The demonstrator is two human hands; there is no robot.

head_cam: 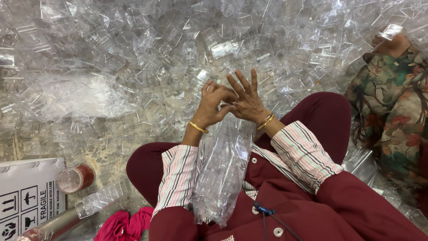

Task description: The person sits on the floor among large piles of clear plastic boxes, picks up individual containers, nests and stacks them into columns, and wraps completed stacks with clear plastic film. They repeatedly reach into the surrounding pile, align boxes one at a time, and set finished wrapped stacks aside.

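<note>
Clear plastic bag (220, 178) in lap; left hand (213, 105) curled shut, right hand (246, 100) fingers splayed wide, touching; bare floor (80, 147) left.

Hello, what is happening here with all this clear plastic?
A person sits cross-legged on the floor. The left hand and right hand meet above a clear plastic bag that stands in the lap, filled with clear pieces. Whether the fingers hold a small piece cannot be told. A large heap of clear plastic pieces covers the floor ahead. A carton and a red-capped jar lie at the left. Another person in flowered cloth sits at the right.
</note>
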